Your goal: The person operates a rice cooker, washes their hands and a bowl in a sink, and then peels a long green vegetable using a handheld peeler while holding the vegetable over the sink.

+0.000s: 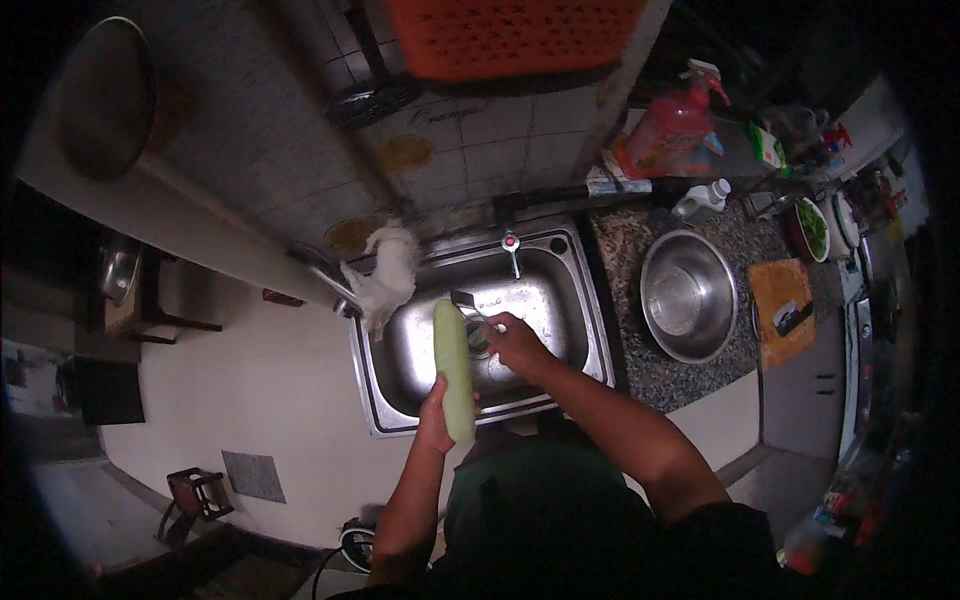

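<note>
A long pale green gourd [453,370] stands lengthwise over the steel sink [545,290]. My left hand [434,418] is wrapped round its near end. In my right hand [518,345] is a peeler [463,299], its metal head close to the gourd's far end; I cannot tell whether it touches. Something dark and green lies around the drain [479,338], partly behind my right hand. A small tap [512,250] with a red-marked top rises at the sink's far edge.
A pale cloth [388,270] hangs at the sink's left corner. On the granite counter [690,382] to the right are a steel bowl [690,297], a wooden cutting board [783,340] with a dark-handled knife [793,318], and a bowl of greens [814,230]. An orange basket [515,40] hangs above.
</note>
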The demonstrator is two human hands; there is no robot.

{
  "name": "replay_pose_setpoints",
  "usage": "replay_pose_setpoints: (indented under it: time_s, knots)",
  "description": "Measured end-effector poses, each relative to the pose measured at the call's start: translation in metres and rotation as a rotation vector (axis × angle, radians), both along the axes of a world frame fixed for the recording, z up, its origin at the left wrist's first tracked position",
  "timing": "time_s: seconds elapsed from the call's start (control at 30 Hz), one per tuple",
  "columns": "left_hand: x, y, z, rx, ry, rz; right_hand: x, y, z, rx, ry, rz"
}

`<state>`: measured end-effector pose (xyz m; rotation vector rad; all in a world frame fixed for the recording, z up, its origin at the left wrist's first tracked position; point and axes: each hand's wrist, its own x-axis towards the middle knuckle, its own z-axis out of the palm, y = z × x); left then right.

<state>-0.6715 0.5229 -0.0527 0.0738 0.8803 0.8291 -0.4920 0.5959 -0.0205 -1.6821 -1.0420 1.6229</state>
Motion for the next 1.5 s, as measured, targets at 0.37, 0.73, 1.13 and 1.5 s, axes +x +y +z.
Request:
replay_pose_setpoints:
  time_s: [0.37, 0.73, 1.13, 1.5]
  knots:
    - [0.002, 0.010, -0.009, 0.066, 0.102, -0.048, -0.012, -0.017, -0.026, 0.120, -0.299, 0.109]
    - [0.017, 0.049, -0.041, 0.027, -0.002, 0.151, -0.011, -0.089, -0.011, 0.172, -0.364, 0.281]
    - [-0.014, 0.040, -0.029, 0.013, -0.047, 0.088, 0.042, -0.090, -0.037, 0.496, -0.287, 0.373]
    - [-0.003, 0.004, 0.003, 0.023, 0.012, 0.062, -0.004, -0.003, 0.012, 0.074, 0.003, 0.009]
